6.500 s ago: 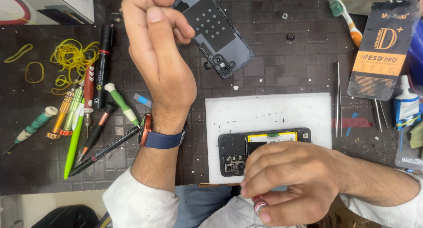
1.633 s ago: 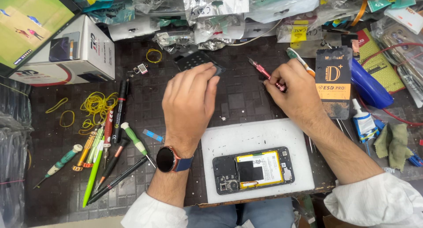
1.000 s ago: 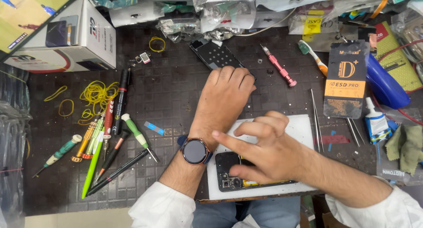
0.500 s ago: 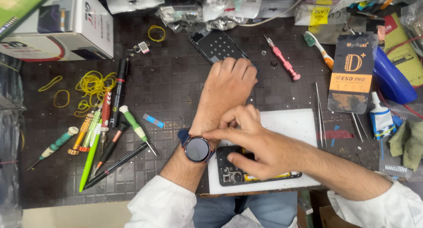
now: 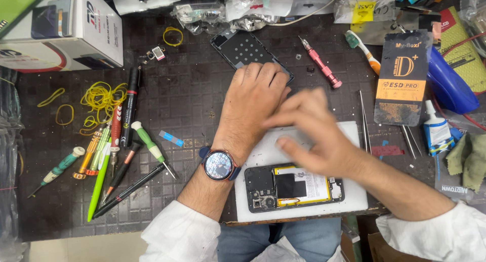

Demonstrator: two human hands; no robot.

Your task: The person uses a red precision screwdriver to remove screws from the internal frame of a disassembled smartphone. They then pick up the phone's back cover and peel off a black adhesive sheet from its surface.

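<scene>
Left of the left grip, well apart: cardboard box [image 5: 66, 29], yellow rubber bands [image 5: 101, 97], a row of pens and screwdrivers [image 5: 114, 156], all on the dark surface [image 5: 192, 105].

Left hand [image 5: 255, 105]: released, flat, palm down, holding nothing; fingertips on the near edge of the detached back cover [image 5: 243, 49], which lies just beyond the knuckles.

Opened phone [image 5: 293, 187]: on the white mat [image 5: 354, 201], insides up, just on the wrist side of both hands, touched by neither.

Right hand [image 5: 314, 135]: blurred, across the mat and against the left hand's thumb side; released or pinching some small part, cannot tell.

Right of the right grip: pink screwdriver [image 5: 320, 69] near, tweezers [image 5: 363, 120] just beside, glue bottle [image 5: 435, 133] well apart.

Step in hand, by judgement: disassembly stage, cover off, internals exposed, no tool taken up.

Next move, by judgement: calls for a tool from the right-hand side and a steadying hold on the phone's frame.
</scene>
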